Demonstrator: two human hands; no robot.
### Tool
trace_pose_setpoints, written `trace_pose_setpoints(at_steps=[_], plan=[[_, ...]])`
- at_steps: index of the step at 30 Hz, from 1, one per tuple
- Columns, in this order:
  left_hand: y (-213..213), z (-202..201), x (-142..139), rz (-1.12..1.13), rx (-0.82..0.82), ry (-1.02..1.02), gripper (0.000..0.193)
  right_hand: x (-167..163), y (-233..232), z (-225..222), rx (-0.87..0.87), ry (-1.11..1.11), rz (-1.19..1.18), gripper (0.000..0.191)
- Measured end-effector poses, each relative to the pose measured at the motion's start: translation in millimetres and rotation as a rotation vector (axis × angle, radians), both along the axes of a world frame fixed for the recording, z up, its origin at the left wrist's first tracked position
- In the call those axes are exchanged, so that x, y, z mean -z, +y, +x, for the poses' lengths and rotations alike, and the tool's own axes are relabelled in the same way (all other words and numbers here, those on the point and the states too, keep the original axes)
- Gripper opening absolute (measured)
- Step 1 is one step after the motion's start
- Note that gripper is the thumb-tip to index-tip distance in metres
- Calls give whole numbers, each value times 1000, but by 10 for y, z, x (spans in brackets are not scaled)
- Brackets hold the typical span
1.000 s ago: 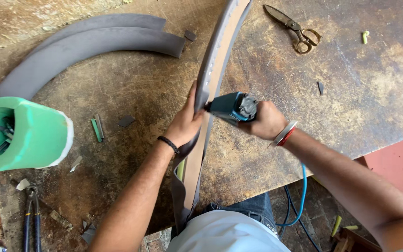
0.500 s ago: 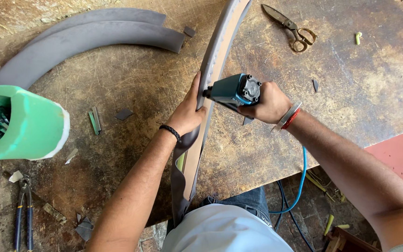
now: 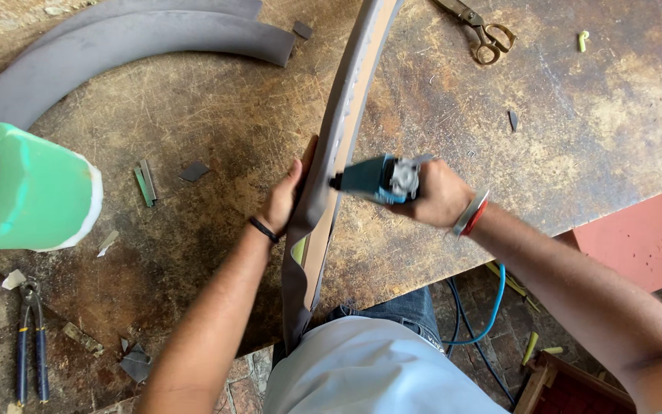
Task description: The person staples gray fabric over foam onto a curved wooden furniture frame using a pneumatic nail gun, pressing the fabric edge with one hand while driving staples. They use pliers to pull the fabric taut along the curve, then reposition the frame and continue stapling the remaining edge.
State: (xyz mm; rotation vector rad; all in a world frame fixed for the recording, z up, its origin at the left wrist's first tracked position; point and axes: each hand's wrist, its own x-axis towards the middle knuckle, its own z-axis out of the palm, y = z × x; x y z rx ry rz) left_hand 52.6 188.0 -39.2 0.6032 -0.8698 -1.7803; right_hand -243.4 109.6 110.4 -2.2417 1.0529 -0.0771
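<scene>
A long curved strip (image 3: 346,115), grey on its outer face and tan inside, stands on edge across a scratched wooden table (image 3: 576,130) and runs down to my waist. My left hand (image 3: 289,195) presses flat against the strip's grey left side and steadies it. My right hand (image 3: 434,195) grips a teal staple gun (image 3: 373,178) whose nose meets the tan inner side of the strip. A blue hose (image 3: 492,307) hangs below the table under my right arm.
Two wide grey curved pieces (image 3: 132,46) lie at the back left. A green foam tub (image 3: 28,188) with tools stands at the left edge. Scissors (image 3: 476,27) lie at the back right, blue-handled pliers (image 3: 28,337) at the front left, grey scraps (image 3: 193,171) between.
The teal tool and my right hand have slid a little down along the strip toward me. My left hand stays pressed on the grey side.
</scene>
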Motion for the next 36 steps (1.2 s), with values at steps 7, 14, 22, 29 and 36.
trace_pose_setpoints(at_steps=[7, 14, 22, 29, 36], plan=[[232, -104, 121, 119, -262, -771, 89, 214, 570, 140, 38, -44, -123, 25], [422, -257, -652, -186, -291, -1084, 80, 304, 397, 134, 55, 158, -36, 27], [364, -442, -947, 9, -180, -1283, 92, -5, 24, -65, 172, -51, -49, 33], [316, -447, -983, -139, -254, -1246, 98, -106, 19, 80, 110, 42, -66, 26], [329, -380, -872, -55, -246, -1175, 100, -128, 190, -95, 307, -8, 91, 32]])
